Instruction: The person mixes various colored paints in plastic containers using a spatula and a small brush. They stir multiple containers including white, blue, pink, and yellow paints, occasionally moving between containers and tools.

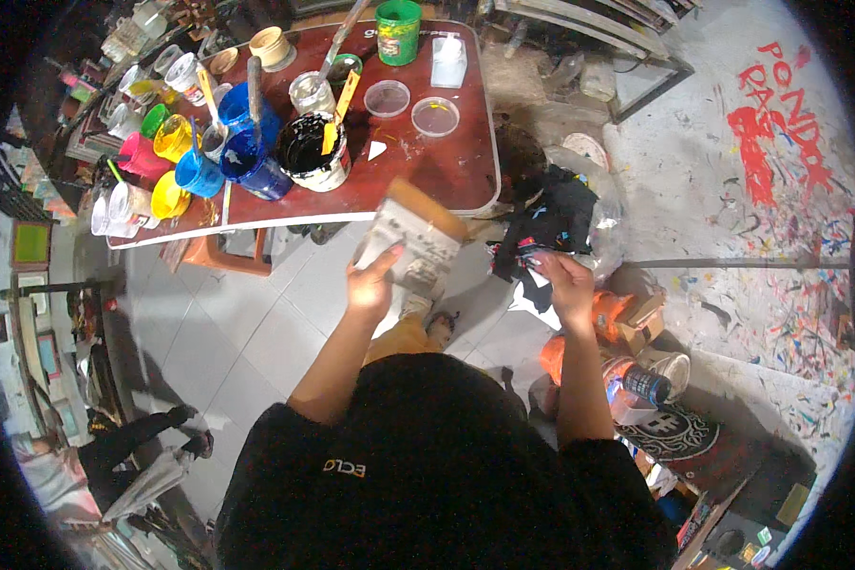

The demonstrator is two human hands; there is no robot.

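My left hand (375, 280) grips a flat piece (416, 242) with a brown upper band and a printed, pale lower part, held below the red-brown table's front edge. My right hand (565, 280), to the right, has its fingers curled on something small I cannot make out, in front of a heap of dark, paint-flecked cloth (546, 218). On the table (446, 176) stand a black paint tub (304, 157) with a yellow-handled tool, blue tubs (252, 171), pink and yellow cups (142, 154), a green pot (397, 33), two round lids (435, 116) and a white bottle (448, 65).
The tiled floor (209, 323) lies below the table, with an orange stool (218, 256). Orange containers (613, 313), pails and a dark board (674, 432) are at the right, beside a paint-splattered pale surface (769, 313). A person (76, 465) is at the lower left.
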